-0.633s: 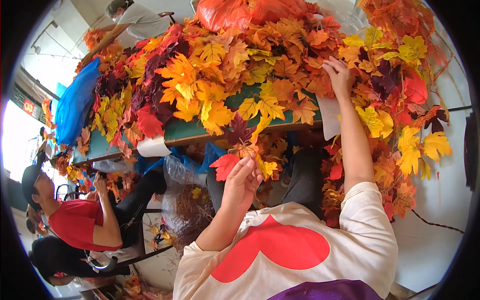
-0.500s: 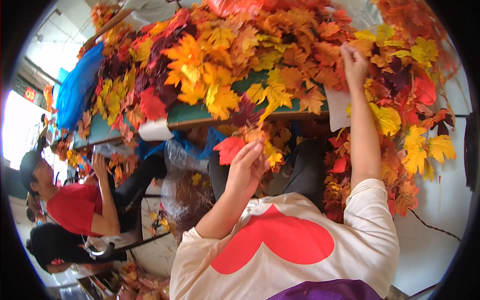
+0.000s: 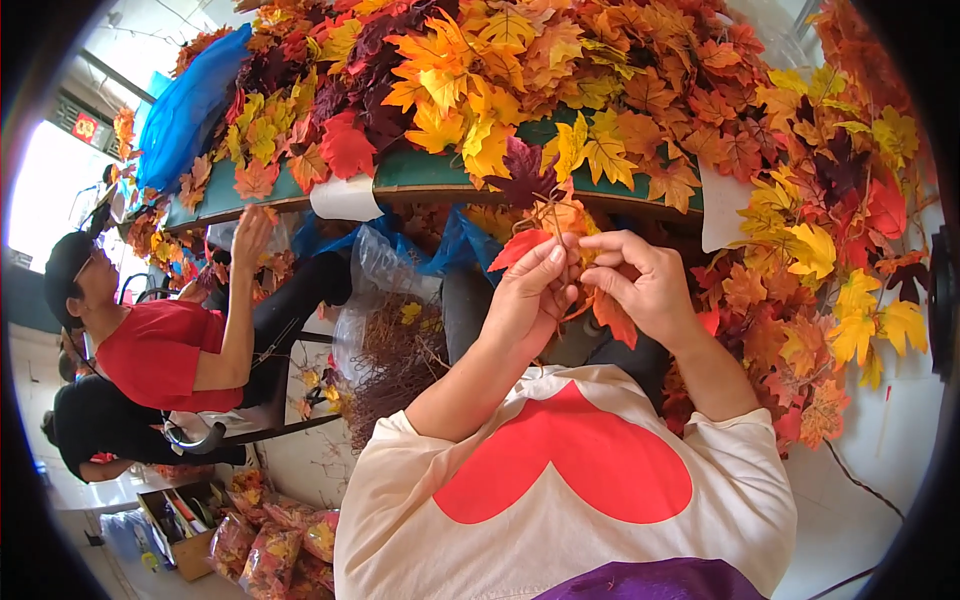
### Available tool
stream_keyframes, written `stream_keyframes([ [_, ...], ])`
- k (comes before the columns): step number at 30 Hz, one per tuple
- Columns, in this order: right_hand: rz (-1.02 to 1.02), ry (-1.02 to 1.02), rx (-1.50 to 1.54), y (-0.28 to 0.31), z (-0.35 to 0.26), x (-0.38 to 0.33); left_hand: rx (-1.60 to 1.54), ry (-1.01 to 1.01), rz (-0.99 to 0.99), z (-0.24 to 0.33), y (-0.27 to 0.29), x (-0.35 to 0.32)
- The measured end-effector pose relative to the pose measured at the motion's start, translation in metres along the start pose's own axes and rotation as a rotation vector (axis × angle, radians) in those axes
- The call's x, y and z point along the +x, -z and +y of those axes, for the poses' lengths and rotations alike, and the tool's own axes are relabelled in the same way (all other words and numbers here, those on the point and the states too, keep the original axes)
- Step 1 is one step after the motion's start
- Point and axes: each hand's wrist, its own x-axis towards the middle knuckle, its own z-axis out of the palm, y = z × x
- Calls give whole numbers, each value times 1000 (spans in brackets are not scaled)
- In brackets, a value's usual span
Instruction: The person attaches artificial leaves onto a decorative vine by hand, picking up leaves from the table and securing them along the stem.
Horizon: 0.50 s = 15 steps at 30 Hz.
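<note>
In front of my chest, my left hand [image 3: 528,292] is closed, thumb and fingers pinching the brown stem of an artificial maple leaf garland [image 3: 562,215]. A red leaf [image 3: 519,249] of it sticks out beside my left thumb. My right hand [image 3: 645,283] meets the left one, its thumb and forefinger pinched at the same stems. Below its fingers hangs an orange-red leaf [image 3: 612,318]; I cannot tell if it belongs to the garland. Just beyond, a dark maroon leaf [image 3: 527,175] overlaps the table edge. The exact joint between my fingertips is hidden.
A green table [image 3: 425,172] carries heaped artificial autumn leaves [image 3: 660,95]. More leaves hang at the right. A clear plastic bag of brown stems [image 3: 395,350] stands left of my legs. A person in a red shirt [image 3: 165,350] sits at the left, near bagged leaves [image 3: 270,550].
My right hand has come back from the leaf heap at the far right to meet my left hand at the stems. The orange-red leaf now hangs under it. The seated person's hand has shifted.
</note>
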Motion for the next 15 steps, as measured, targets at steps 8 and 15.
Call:
stream_keyframes([
  [8, 59, 19, 29, -12, 6, -5, 46, -26, 4, -3, 0, -10],
  [15, 87, 23, 43, -13, 6, -6, 62, -68, 13, -4, -2, -11],
])
